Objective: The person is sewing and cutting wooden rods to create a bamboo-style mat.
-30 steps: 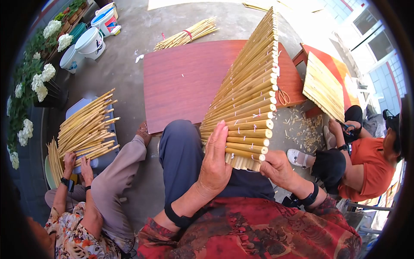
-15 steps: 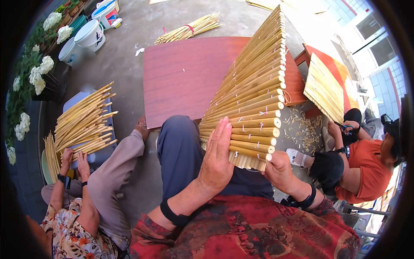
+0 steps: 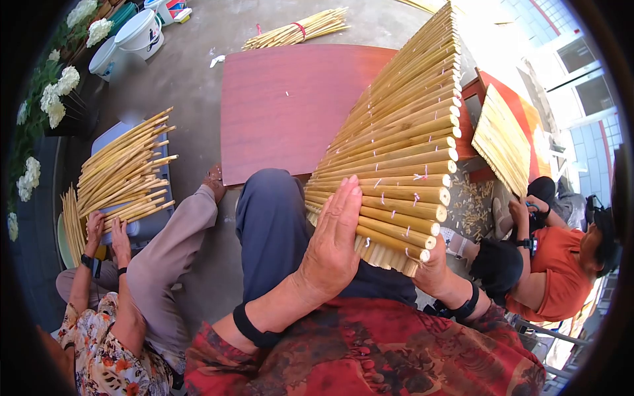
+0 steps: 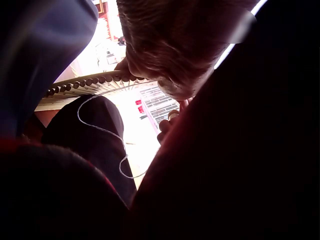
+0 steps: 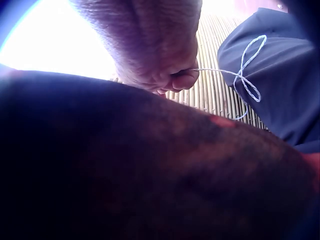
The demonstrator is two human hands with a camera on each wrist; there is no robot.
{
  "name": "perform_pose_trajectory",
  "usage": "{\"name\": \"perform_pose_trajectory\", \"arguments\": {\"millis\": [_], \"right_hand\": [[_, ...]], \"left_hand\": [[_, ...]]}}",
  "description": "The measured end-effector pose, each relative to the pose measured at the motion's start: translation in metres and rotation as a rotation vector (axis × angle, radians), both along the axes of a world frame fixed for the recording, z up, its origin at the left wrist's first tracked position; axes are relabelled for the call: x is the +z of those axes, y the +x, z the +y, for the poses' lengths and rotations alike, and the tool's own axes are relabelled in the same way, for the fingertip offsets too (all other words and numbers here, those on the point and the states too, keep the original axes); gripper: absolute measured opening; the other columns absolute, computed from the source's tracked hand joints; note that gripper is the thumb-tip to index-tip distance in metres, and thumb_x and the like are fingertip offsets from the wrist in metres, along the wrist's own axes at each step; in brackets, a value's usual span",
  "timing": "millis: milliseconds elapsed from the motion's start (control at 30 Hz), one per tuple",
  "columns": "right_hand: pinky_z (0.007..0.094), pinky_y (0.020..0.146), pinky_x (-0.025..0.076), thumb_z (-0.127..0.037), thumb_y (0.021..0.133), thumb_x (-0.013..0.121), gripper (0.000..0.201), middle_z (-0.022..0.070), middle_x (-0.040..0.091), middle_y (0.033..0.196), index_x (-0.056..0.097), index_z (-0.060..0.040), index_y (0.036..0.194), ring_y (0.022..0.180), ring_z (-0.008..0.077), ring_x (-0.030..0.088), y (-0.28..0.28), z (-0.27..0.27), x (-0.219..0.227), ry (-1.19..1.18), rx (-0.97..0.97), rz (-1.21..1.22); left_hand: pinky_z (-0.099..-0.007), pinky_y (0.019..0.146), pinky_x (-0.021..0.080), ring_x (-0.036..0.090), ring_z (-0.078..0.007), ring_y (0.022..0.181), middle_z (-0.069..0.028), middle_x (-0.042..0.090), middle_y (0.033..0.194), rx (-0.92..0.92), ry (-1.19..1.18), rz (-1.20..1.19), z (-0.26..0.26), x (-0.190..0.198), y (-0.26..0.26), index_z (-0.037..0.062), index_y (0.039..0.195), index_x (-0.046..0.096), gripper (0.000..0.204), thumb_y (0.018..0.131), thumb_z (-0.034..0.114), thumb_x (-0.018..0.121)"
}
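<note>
A mat of straw-coloured stalks [image 3: 389, 148], bound with knotted white string, rises at a slant from the lap in the head view. Against its lower face lies the left hand [image 3: 333, 241], fingers straight and close together. At the mat's lower right corner is the right hand [image 3: 434, 269], partly hidden by the stalk ends. The right wrist view shows that hand [image 5: 155, 45] with curled fingers gripping white string [image 5: 218, 70], which loops over the dark trouser leg. String [image 4: 102, 129] also hangs in a loose curve below the mat edge [image 4: 82, 84] in the left wrist view.
A red-brown table [image 3: 290, 112] stands beyond the knees. On the left, a seated person handles loose stalks [image 3: 125, 171]; on the right, another person in orange [image 3: 561, 270] holds a smaller mat [image 3: 503, 138]. A tied bundle [image 3: 297, 30] lies behind the table.
The mat's right edge and the right hand have shifted right and slightly down in the head view. The left hand stays against the stalks, while the surroundings have moved up in view.
</note>
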State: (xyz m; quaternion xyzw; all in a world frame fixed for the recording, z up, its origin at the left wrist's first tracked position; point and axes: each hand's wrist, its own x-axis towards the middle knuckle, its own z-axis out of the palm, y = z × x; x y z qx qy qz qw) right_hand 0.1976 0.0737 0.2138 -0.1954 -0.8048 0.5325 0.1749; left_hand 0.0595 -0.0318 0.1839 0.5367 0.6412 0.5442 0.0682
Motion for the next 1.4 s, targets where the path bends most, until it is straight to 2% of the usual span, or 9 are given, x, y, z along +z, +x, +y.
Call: {"name": "perform_pose_trajectory", "arguments": {"millis": [233,300,433,500,633,733,800,1267,1400], "right_hand": [[0.0270,0.067,0.051,0.002,0.078,0.059,0.029,0.0161,0.061,0.103,0.057,-0.0003,0.107,0.084,0.0249,0.063,-0.002,0.002,0.003,0.110,0.047,0.015],[0.0407,0.102,0.032,-0.039,0.091,0.034,0.056,0.0149,0.035,0.134,0.028,-0.0013,0.133,0.119,0.0264,0.042,0.002,0.004,0.011,-0.360,0.126,-0.276],[0.0390,0.104,0.029,-0.035,0.093,0.035,0.053,0.0125,0.030,0.138,0.027,-0.0031,0.134,0.123,0.0241,0.037,0.002,0.005,0.006,-0.441,0.179,-0.252],[0.0322,0.082,0.048,0.000,0.076,0.061,0.034,0.0163,0.058,0.111,0.056,0.0013,0.110,0.098,0.0278,0.059,-0.006,-0.001,0.000,-0.074,0.073,-0.038],[0.0353,0.084,0.047,-0.002,0.073,0.063,0.035,0.0157,0.058,0.109,0.057,0.0002,0.108,0.099,0.0288,0.058,-0.003,-0.001,0.000,0.070,0.134,-0.018],[0.0352,0.084,0.047,-0.003,0.073,0.064,0.034,0.0153,0.058,0.109,0.058,-0.0001,0.106,0.099,0.0291,0.058,-0.007,0.000,0.001,-0.177,0.063,-0.109],[0.0354,0.084,0.047,-0.004,0.072,0.064,0.033,0.0156,0.058,0.108,0.059,-0.0003,0.105,0.099,0.0302,0.057,-0.011,0.007,0.010,0.309,0.243,0.038],[0.0398,0.088,0.044,-0.007,0.070,0.066,0.037,0.0163,0.057,0.110,0.059,-0.0023,0.106,0.102,0.0347,0.054,-0.006,0.010,0.009,0.393,0.237,0.085],[0.0367,0.079,0.049,-0.008,0.070,0.066,0.037,0.0178,0.056,0.109,0.058,-0.0012,0.106,0.098,0.0340,0.057,-0.009,0.010,0.020,0.347,0.294,0.000]], "left_hand": [[-0.0454,0.101,0.030,0.036,-0.0399,0.121,-0.0286,0.036,0.128,-0.008,-0.025,-0.001,-0.002,0.003,-0.004,-0.0106,0.125,0.030,0.060,0.067,-0.017,0.043],[-0.0451,0.101,0.030,0.036,-0.0400,0.121,-0.0285,0.036,0.128,-0.011,-0.028,0.007,-0.003,0.002,-0.004,-0.0107,0.125,0.030,0.061,0.066,-0.017,0.043],[-0.0457,0.101,0.030,0.035,-0.0400,0.122,-0.0285,0.035,0.129,-0.030,-0.033,-0.021,-0.004,0.003,-0.005,-0.0104,0.126,0.029,0.061,0.067,-0.016,0.044],[-0.0463,0.100,0.030,0.034,-0.0398,0.122,-0.0285,0.034,0.129,-0.043,-0.044,-0.001,-0.004,0.002,-0.005,-0.0099,0.126,0.029,0.060,0.068,-0.015,0.044],[-0.0467,0.100,0.030,0.035,-0.0399,0.122,-0.0287,0.035,0.129,-0.042,-0.037,0.000,-0.004,0.001,-0.004,-0.0094,0.126,0.029,0.057,0.070,-0.013,0.043],[-0.0466,0.099,0.030,0.035,-0.0399,0.122,-0.0287,0.035,0.129,-0.040,-0.027,-0.011,-0.005,0.002,-0.008,-0.0093,0.125,0.030,0.055,0.072,-0.012,0.043],[-0.0467,0.099,0.030,0.036,-0.0399,0.121,-0.0287,0.036,0.128,-0.056,-0.040,0.021,-0.005,0.002,-0.007,-0.0094,0.125,0.031,0.054,0.073,-0.012,0.042],[-0.0475,0.098,0.033,0.039,-0.0410,0.119,-0.0300,0.038,0.126,-0.075,-0.043,0.056,-0.005,0.000,-0.003,-0.0113,0.123,0.033,0.051,0.073,-0.011,0.043],[-0.0483,0.097,0.033,0.041,-0.0420,0.117,-0.0303,0.039,0.125,-0.046,-0.002,0.035,-0.004,0.001,-0.002,-0.0111,0.123,0.033,0.056,0.070,-0.010,0.052]]}}
